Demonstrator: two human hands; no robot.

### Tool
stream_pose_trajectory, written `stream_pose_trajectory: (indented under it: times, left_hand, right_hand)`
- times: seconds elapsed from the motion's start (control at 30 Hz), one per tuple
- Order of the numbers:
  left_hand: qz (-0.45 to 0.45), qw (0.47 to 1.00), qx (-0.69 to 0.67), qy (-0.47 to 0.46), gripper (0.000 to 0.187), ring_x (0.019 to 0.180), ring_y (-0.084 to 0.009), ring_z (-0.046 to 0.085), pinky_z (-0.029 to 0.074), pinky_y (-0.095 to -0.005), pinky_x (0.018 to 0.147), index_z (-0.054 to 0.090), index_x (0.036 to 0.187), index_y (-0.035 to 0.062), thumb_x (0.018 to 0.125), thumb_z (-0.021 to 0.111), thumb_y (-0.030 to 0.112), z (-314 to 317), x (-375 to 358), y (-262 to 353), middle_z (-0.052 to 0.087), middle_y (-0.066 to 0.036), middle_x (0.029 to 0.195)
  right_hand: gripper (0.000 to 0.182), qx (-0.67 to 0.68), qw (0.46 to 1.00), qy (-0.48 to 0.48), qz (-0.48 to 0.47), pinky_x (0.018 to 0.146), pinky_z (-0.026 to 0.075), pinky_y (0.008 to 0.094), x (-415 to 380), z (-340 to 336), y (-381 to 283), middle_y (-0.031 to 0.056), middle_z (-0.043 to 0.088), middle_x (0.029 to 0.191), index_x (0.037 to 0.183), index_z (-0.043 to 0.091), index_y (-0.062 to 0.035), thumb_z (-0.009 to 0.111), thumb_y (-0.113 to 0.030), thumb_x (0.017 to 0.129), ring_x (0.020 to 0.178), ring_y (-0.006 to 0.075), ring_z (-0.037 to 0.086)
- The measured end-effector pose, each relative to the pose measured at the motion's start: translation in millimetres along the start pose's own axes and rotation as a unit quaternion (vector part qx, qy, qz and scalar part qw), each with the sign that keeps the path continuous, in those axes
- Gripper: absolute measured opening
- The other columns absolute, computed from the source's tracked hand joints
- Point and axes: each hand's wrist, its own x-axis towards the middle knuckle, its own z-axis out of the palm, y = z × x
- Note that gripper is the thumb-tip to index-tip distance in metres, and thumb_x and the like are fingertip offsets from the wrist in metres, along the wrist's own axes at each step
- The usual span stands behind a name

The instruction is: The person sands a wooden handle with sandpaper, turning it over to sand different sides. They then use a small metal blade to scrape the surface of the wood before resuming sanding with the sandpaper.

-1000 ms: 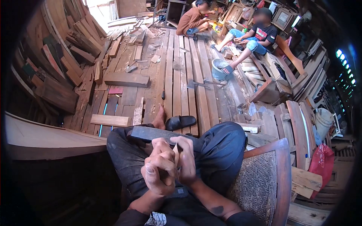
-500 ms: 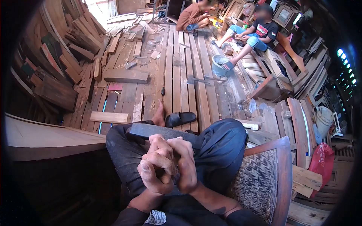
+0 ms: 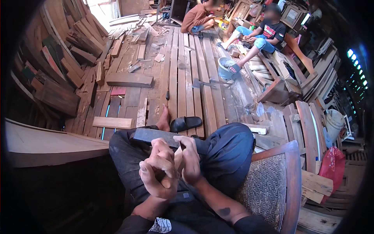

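Note:
My left hand [image 3: 159,169] is curled around a small light wooden piece [image 3: 178,159] in front of my lap. Against the right side of that piece rests my right hand [image 3: 190,160], its fingers bent around it. Part of the piece is hidden by my fingers. Just beyond my hands, a dark rectangular block [image 3: 156,135] lies across my legs. A black sandal [image 3: 187,123] sits on the floor near my bare foot [image 3: 164,118].
A woven-panel wooden frame [image 3: 265,183] stands at my right, a pale board [image 3: 54,142] at my left. Two people sit at the back right near a bucket [image 3: 226,68]. An axe [image 3: 202,83], a thick plank [image 3: 130,79] and a dark-handled tool [image 3: 168,94] lie on the floor.
My hands have parted slightly, and more of the light wooden piece shows between them. My left hand has shifted a little to the left.

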Motion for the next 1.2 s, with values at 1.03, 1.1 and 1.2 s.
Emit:
stream_pose_trajectory:
  times: [1.03,1.1,1.2]
  left_hand:
    - [0.008,1.000,0.001,0.019,0.060,0.070,-0.0179,0.039,0.036,-0.0381,0.090,0.043,0.071,0.0181,0.120,0.017,0.042,-3,6,0,0.043,0.002,0.053]
    - [0.025,1.000,-0.006,0.003,0.061,0.070,-0.0178,0.039,0.036,-0.0377,0.089,0.044,0.071,0.0184,0.120,0.017,0.042,5,9,0,0.043,0.002,0.053]
    - [0.021,1.000,0.001,-0.012,0.062,0.071,-0.0173,0.037,0.035,-0.0373,0.088,0.043,0.069,0.0190,0.120,0.017,0.042,2,4,1,0.042,0.003,0.052]
  right_hand:
    - [0.049,0.026,0.995,-0.004,0.098,0.121,0.037,0.0527,11,1,-4,0.0278,0.064,0.138,0.139,0.064,0.0050,0.038,-0.026,0.111,0.134,0.0454,0.058]
    - [0.051,0.017,0.999,-0.009,0.027,0.119,0.041,0.0502,10,0,-36,0.0267,0.064,0.138,0.138,0.062,0.0076,0.034,-0.025,0.111,0.133,0.0438,0.059]
    - [0.049,0.001,1.000,0.001,-0.009,0.117,0.043,0.0476,6,2,-52,0.0257,0.065,0.138,0.136,0.061,0.0104,0.034,-0.022,0.110,0.132,0.0420,0.059]
